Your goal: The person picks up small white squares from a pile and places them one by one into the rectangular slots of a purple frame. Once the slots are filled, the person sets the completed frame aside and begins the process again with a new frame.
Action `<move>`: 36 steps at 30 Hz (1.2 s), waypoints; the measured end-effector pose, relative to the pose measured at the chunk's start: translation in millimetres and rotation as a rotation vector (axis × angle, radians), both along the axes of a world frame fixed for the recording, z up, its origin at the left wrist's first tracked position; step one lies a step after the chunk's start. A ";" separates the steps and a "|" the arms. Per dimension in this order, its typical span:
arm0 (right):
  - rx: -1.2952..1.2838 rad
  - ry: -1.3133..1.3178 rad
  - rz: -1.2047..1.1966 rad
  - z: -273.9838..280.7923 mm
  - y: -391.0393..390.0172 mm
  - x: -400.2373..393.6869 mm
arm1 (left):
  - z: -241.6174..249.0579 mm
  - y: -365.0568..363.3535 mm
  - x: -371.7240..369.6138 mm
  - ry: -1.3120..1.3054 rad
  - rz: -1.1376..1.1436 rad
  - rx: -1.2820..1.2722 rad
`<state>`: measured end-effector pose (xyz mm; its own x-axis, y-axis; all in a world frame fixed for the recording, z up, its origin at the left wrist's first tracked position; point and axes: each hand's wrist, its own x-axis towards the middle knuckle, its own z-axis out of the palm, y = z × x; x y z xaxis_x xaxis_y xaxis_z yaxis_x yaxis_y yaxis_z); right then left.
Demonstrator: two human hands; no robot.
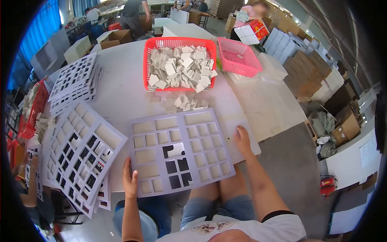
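Note:
A pale lavender panel [188,161] with rows of square and rectangular windows lies at the table's front edge. Beige pieces fill most windows; several near the middle show black and white. My left hand [130,178] is at the panel's left edge, fingers apart, holding nothing. Just off the right edge is my right hand [242,140], raised with its fingers loosely apart and nothing in it. Small beige tiles [186,102] lie loose behind the panel. Farther back a red basket [180,41] is heaped with similar tiles.
Stacked window panels [86,151] lie at the left, with more panels [74,80] behind. A pink basket [240,60] stands at the back right. A person [252,20] holds a red and white box beyond it. Another person's arm [31,183] shows at far left.

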<state>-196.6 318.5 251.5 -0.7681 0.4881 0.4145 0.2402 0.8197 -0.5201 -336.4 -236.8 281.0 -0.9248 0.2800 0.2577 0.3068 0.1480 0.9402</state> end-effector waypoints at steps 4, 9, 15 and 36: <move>-0.016 0.085 -0.117 39.8 -34.1 64.9 | 2.9 -1.9 -3.0 0.027 -0.003 -0.038; -0.521 -0.161 -0.474 17.2 -99.6 228.9 | 9.6 0.2 -0.1 0.080 -0.013 -0.155; -1.286 -0.860 -0.609 -171.0 -126.4 356.2 | 21.8 -2.0 -4.3 -0.034 -0.071 -0.036; -1.314 -1.138 -0.332 -141.7 -95.8 218.1 | 11.8 3.6 -29.0 0.220 -0.004 -1.016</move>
<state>21.5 222.6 109.8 -0.1791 0.2087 -0.9614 0.9715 -0.1167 -0.2063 -365.4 -233.3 292.8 -0.8844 0.4626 0.0616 0.4588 0.8377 0.2962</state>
